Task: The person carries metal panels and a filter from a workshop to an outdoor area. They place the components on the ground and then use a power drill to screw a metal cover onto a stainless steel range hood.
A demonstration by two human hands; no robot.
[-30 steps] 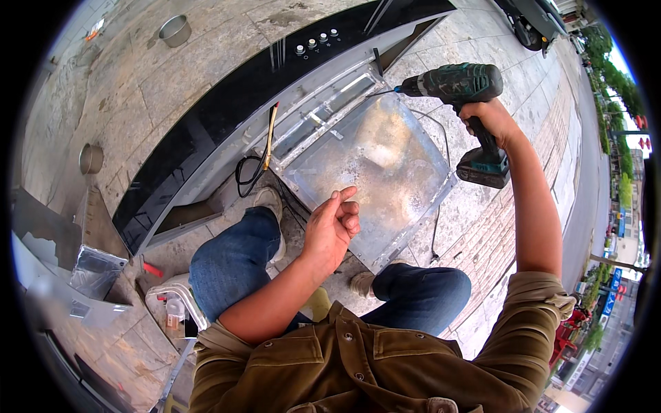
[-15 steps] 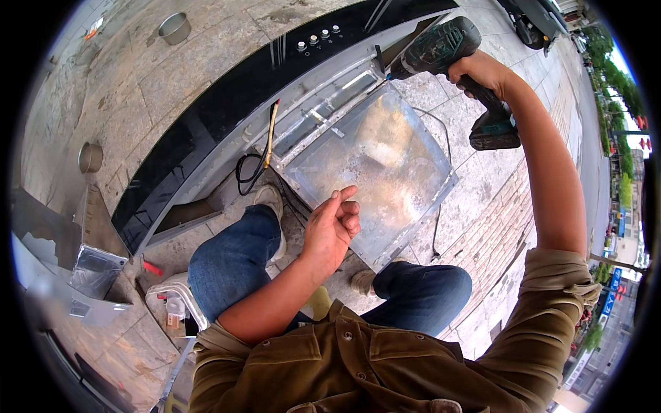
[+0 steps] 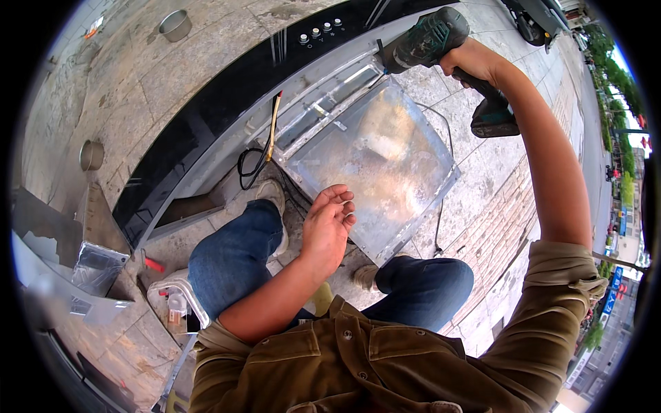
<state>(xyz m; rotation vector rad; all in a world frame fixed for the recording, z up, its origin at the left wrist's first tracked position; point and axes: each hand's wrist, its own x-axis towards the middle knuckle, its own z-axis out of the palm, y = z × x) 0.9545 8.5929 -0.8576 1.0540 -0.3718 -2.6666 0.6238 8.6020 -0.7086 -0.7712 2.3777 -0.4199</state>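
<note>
Right hand (image 3: 475,62) grips the cordless drill (image 3: 441,48) by its handle; the drill's long axis runs right to left, bit toward the metal panel's (image 3: 372,158) far corner. Left hand (image 3: 327,227) loosely open, empty.

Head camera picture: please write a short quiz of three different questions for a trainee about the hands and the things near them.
1. True or false: the right hand holds the dark green cordless drill by its grip.
2. Where does the drill's tip point?
A. at the round metal bowl
B. at the far corner of the square metal tray, beside the black panel
C. at the blue jeans
3. Fill in: the left hand is open and holds ____.

Key
1. True.
2. B.
3. Nothing; it hovers palm up over the near edge of the tray.
</note>
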